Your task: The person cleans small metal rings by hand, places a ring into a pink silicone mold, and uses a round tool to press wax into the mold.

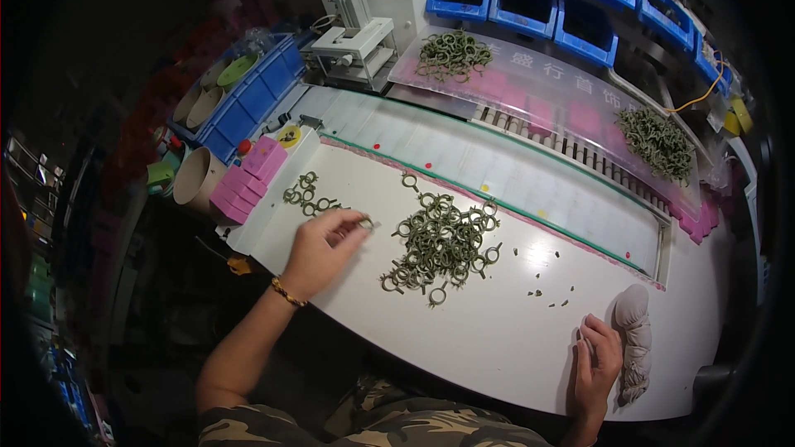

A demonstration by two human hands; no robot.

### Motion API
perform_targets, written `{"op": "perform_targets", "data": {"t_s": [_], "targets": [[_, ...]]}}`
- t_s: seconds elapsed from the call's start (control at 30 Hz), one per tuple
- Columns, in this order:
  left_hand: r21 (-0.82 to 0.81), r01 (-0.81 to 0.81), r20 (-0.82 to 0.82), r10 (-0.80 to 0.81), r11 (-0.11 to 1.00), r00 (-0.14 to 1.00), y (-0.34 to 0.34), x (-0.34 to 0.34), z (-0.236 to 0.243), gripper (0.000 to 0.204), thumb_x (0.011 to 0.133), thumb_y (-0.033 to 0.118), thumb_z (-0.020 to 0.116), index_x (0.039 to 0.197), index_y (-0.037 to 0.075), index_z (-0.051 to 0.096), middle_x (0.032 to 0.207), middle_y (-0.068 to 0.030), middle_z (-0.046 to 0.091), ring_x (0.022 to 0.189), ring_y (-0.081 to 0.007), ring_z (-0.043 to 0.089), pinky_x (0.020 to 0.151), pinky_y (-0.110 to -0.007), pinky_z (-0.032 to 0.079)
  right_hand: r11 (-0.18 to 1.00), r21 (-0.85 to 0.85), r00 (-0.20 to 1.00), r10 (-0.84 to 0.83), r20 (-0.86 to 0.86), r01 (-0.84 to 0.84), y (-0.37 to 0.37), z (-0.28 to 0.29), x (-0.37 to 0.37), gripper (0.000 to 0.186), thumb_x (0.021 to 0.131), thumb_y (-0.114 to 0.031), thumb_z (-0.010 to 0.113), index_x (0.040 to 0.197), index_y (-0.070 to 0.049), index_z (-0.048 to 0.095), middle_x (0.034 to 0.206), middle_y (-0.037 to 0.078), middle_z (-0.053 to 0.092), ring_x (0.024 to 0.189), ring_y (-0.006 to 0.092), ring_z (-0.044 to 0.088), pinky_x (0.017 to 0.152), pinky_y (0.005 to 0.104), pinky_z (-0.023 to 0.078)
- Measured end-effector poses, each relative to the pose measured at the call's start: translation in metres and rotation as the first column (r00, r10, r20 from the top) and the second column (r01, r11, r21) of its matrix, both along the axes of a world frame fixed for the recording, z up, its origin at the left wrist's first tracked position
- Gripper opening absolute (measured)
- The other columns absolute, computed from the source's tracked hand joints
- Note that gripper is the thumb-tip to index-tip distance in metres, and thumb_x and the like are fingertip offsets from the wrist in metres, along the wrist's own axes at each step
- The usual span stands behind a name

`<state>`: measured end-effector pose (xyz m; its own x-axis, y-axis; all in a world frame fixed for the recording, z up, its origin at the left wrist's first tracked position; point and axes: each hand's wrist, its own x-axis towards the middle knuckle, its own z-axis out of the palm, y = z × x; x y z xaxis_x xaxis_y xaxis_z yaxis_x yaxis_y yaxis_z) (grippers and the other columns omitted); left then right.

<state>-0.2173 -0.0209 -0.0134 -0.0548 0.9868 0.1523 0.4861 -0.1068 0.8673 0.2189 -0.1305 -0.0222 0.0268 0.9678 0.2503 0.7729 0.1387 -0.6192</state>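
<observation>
Hand, left (323,248): thumb and fingertips pinching one green ring (366,223)
Hand, right (599,356): half-curled beside grey bundle (634,339); cannot tell if holding

White worktable (464,339) in bright light, blue bins (522,23) beyond.

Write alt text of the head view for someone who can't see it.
A person's left hand holds a green ring over a white table, between a large pile of rings and a smaller group; the right hand is beside a grey bundle.
</observation>
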Motion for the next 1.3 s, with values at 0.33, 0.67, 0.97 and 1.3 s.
{"op": "perform_targets", "data": {"t_s": [0.33, 0.67, 0.97, 1.3], "targets": [[0.282, 0.327, -0.508, -0.149, 0.902, 0.849, -0.019, 0.025, 0.019, 0.024, 0.077, 0.009, 0.078, 0.099, 0.008, 0.070, 0.100, -0.0063, 0.064, 0.092, -0.0292, 0.062, 0.080, -0.038, 0.050, 1.000, 0.005, 1.000, 0.008, 0.013, -0.008, 0.001, -0.001, 0.001, 0.021, 0.084, 0.003, 0.064, 0.104, 0.004, 0.069, 0.116, 0.020, 0.067, 0.108, 0.0339, 0.063, 0.097, 0.0411, 0.048], [0.191, 0.431, -0.617, -0.234, 0.882, 0.751, -0.034, 0.018, -0.002, 0.018, 0.078, 0.009, 0.078, 0.092, 0.006, 0.068, 0.093, -0.0076, 0.064, 0.084, -0.0264, 0.063, 0.073, -0.036, 0.053, 1.000, 0.012, 1.000, -0.007, -0.005, 0.007, 0.002, -0.002, -0.003, 0.020, 0.083, 0.005, 0.064, 0.102, 0.004, 0.070, 0.115, 0.019, 0.068, 0.108, 0.0333, 0.062, 0.096, 0.0405, 0.048], [0.270, 0.419, -0.653, -0.154, 0.867, 0.742, -0.026, -0.010, -0.009, 0.017, 0.077, 0.006, 0.077, 0.091, 0.006, 0.067, 0.093, -0.0079, 0.062, 0.084, -0.0267, 0.063, 0.072, -0.036, 0.053, 1.000, 0.022, 1.000, -0.004, -0.026, 0.005, 0.003, -0.005, -0.001, 0.020, 0.082, 0.006, 0.064, 0.101, 0.004, 0.070, 0.114, 0.018, 0.067, 0.107, 0.0323, 0.062, 0.095, 0.0397, 0.049], [0.410, 0.086, -0.683, 0.243, 0.908, 0.689, -0.007, -0.004, 0.006, 0.032, 0.078, 0.012, 0.076, 0.108, 0.010, 0.065, 0.107, -0.0096, 0.058, 0.103, -0.0294, 0.057, 0.091, -0.043, 0.045, 0.999, 0.042, 0.999, -0.014, -0.038, 0.016, 0.004, -0.009, -0.005, 0.020, 0.081, 0.008, 0.064, 0.099, 0.004, 0.069, 0.113, 0.017, 0.067, 0.104, 0.0308, 0.061, 0.092, 0.0381, 0.049]]}}
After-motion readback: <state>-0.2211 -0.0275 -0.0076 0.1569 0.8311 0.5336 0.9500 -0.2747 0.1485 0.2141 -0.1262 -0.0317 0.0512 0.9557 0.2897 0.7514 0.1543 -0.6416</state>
